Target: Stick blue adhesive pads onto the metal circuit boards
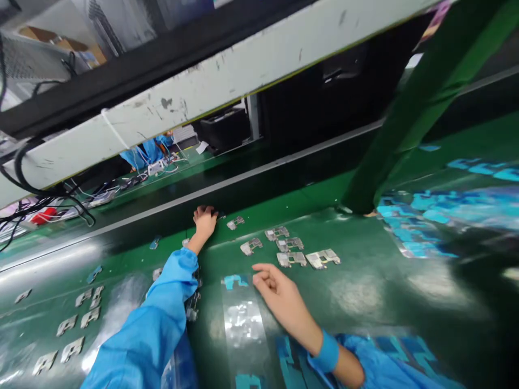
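My left hand [205, 221] reaches to the far side of the green mat, beside the black ledge. Its fingers are bent and slightly apart; the tips are partly hidden, and a small part lies close by them. My right hand [279, 294] hovers over the mat with the index finger stretched out, the others loosely curled, and nothing visible in it. Just beyond it lie several small silvery plates with cutouts [291, 260]. Left of its fingertips, a light-blue cut film piece [235, 281] sits on a clear strip [244, 324].
More silvery plates [73, 349] lie at the left. Many blue film pieces [425, 216] cover the right side. A green-wrapped post [389, 146] rises from the table, and a white shelf beam [227, 81] crosses overhead. Black cables [40, 183] hang at the left.
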`<act>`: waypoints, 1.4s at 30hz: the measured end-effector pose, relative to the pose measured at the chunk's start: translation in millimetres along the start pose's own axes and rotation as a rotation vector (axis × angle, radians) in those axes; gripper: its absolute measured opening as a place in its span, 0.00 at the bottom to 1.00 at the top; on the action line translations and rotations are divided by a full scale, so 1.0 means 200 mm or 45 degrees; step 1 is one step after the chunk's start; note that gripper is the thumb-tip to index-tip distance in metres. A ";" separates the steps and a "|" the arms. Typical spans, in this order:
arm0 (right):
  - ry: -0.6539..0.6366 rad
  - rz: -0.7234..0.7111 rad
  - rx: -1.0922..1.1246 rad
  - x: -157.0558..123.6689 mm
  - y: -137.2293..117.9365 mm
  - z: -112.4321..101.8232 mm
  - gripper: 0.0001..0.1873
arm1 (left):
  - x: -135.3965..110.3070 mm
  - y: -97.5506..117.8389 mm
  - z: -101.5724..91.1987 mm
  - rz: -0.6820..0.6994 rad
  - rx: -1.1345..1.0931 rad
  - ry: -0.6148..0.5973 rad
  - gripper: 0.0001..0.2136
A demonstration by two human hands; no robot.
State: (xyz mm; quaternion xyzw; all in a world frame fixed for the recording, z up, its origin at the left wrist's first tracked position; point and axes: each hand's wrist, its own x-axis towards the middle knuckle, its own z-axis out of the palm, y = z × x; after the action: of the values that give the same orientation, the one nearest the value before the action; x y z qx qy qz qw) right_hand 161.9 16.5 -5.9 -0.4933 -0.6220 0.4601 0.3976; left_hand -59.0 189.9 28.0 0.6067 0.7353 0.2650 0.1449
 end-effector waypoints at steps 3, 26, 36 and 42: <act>0.026 -0.064 -0.125 0.03 0.04 -0.05 0.17 | -0.07 -0.04 0.08 0.093 0.092 -0.070 0.18; -0.185 -0.697 -0.988 0.01 0.10 0.03 0.17 | -1.01 -0.10 -0.25 -0.557 -1.368 -0.430 0.22; -0.155 -0.640 -0.791 0.02 0.14 0.02 0.09 | -1.04 -0.14 -0.20 -0.625 -1.511 -0.527 0.17; -0.044 -0.606 -0.670 -0.05 0.04 0.07 0.03 | -1.08 -0.13 -0.15 -0.221 -1.342 -0.240 0.10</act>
State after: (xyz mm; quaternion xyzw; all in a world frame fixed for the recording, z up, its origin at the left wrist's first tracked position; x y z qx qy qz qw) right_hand 152.1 4.5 -16.9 -0.4122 -0.8234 0.1868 0.3425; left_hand -47.5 -29.8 13.9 0.4100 0.5339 0.5294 0.5163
